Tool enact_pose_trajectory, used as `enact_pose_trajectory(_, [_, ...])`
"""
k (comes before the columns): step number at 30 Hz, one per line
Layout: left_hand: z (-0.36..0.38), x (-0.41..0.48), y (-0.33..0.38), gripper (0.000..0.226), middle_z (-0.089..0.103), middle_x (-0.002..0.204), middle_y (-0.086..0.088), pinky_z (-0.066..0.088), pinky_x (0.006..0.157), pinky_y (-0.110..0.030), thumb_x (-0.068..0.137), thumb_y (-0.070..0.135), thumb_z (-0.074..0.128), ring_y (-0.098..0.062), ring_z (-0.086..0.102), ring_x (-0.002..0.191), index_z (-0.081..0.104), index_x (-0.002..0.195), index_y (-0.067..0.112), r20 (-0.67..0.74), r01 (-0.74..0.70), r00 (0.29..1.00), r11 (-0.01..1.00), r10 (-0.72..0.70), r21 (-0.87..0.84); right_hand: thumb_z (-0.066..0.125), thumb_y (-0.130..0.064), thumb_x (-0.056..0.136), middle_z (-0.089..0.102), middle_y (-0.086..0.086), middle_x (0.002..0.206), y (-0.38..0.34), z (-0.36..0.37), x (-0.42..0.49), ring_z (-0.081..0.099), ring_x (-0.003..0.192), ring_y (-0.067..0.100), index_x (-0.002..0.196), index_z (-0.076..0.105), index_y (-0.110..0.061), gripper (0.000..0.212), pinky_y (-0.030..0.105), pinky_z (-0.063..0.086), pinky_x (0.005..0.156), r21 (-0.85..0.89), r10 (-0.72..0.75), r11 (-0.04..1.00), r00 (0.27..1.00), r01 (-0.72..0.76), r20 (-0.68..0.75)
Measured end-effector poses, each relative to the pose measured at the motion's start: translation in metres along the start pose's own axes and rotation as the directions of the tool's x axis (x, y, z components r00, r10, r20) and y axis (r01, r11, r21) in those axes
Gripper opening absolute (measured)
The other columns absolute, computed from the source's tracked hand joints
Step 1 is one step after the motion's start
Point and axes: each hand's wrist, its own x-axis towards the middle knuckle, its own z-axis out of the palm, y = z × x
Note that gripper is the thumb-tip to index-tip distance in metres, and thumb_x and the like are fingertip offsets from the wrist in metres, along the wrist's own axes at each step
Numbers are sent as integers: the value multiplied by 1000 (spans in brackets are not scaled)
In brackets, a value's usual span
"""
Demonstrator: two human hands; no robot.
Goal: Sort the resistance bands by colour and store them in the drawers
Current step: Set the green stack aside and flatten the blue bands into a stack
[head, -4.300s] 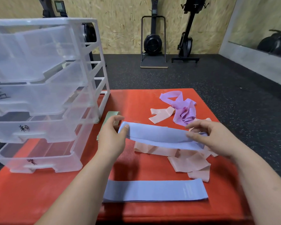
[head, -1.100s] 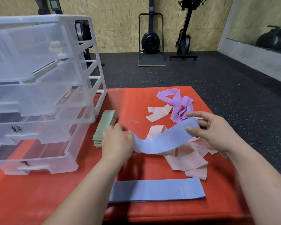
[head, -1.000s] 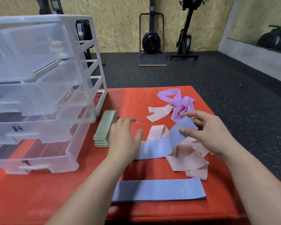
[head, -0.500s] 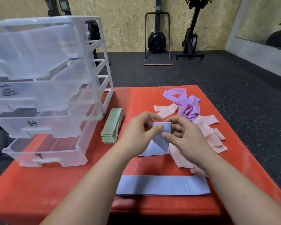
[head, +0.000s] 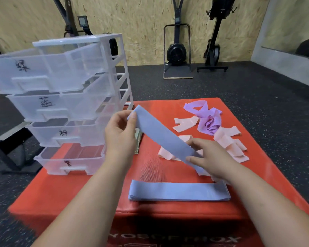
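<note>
Near edge of the red padded worktop (head: 78, 189): flat stack of blue fabric bands (head: 178, 191). Just beyond, I see the right hand (head: 209, 161) pinching the low end of 1 long blue fabric band (head: 161, 138); the left hand (head: 120, 132) pinches its raised end. Farther right: loose pink fabric bands (head: 228, 141), crumpled purple band (head: 207, 118). Far left: clear plastic 4-drawer unit (head: 61, 97), drawers pulled out.

blue band (head: 161, 136) taut, slanted, held | blue stack (head: 178, 191) front | pink heap (head: 228, 141), purple tangle (head: 209, 122) right | drawers (head: 61, 107) open left
</note>
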Motion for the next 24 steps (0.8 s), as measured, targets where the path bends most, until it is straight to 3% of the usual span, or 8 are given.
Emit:
enact_pose_trajectory(2, [-16, 0, -5, 8, 76, 91, 1, 56, 79, -40, 102, 30, 69, -15, 65, 80, 75, 101, 24, -44, 67, 997, 998, -67, -1, 80, -32, 88, 71, -24, 104, 4, -14, -10, 64, 101, -4, 112, 65, -46, 32, 34, 54, 91, -22, 21, 1000, 1000, -21, 11])
enact_pose_trajectory(5, [-38, -5, -12, 8, 75, 83, 4, 52, 73, -29, 101, 26, 71, -8, 63, 71, 77, 100, 21, -42, 179, 983, 982, -176, 59, 81, -31, 88, 72, -21, 105, 13, -33, -25, 66, 99, -5, 112, 66, -48, 33, 30, 54, 89, -19, 74, 997, 997, -73, 36])
enact_pose_trajectory(9, [-60, -21, -16, 8, 69, 66, 9, 43, 54, -16, 97, 16, 74, -4, 57, 58, 77, 90, 14, 100, 330, 928, 915, -360, 233, 82, -15, 88, 76, -7, 85, 18, -47, -54, 70, 74, 9, 113, 72, -35, 34, 30, 57, 73, 170, 162, 972, 987, -161, 8])
enact_pose_trajectory(13, [-74, -41, -27, 5, 66, 71, -2, 45, 64, -29, 89, 11, 78, -16, 55, 67, 76, 85, 9, 183, 372, 864, 840, -469, 394, 83, -4, 84, 68, 4, 84, 26, -41, -77, 61, 59, 9, 112, 74, -22, 34, 19, 52, 59, 239, 245, 945, 968, -224, -61])
enact_pose_trajectory(15, [-76, -52, -30, 5, 65, 70, -2, 43, 61, -29, 85, 7, 79, -16, 54, 64, 74, 87, 6, 195, 342, 858, 811, -476, 474, 85, -1, 81, 62, 0, 82, 31, -32, -84, 52, 50, 4, 109, 76, -19, 34, 18, 50, 56, 240, 287, 937, 952, -255, -107])
enact_pose_trajectory(18, [-78, -65, -35, 19, 69, 68, 3, 43, 56, -26, 84, 11, 77, -5, 57, 51, 70, 100, 19, 245, 181, 876, 753, -416, 633, 89, -13, 77, 65, -6, 82, 38, -19, -89, 55, 56, 6, 97, 74, -34, 33, 26, 49, 66, 100, 294, 955, 937, -279, -189])
enact_pose_trajectory(22, [-83, -73, -41, 33, 71, 70, 3, 47, 60, -29, 85, 17, 70, -11, 66, 65, 57, 112, 32, 346, -19, 871, 678, -350, 735, 88, -17, 77, 68, -11, 84, 36, -4, -95, 64, 72, 3, 100, 73, -35, 32, 12, 41, 68, -23, 249, 965, 938, -262, -242])
enact_pose_trajectory(24, [-84, -76, -42, 37, 70, 71, 5, 49, 62, -31, 87, 17, 67, -11, 66, 68, 54, 116, 35, 386, -101, 865, 643, -320, 759, 86, -15, 78, 69, -10, 84, 34, 4, -99, 64, 75, 4, 102, 73, -33, 32, 13, 42, 69, -46, 232, 967, 940, -250, -249])
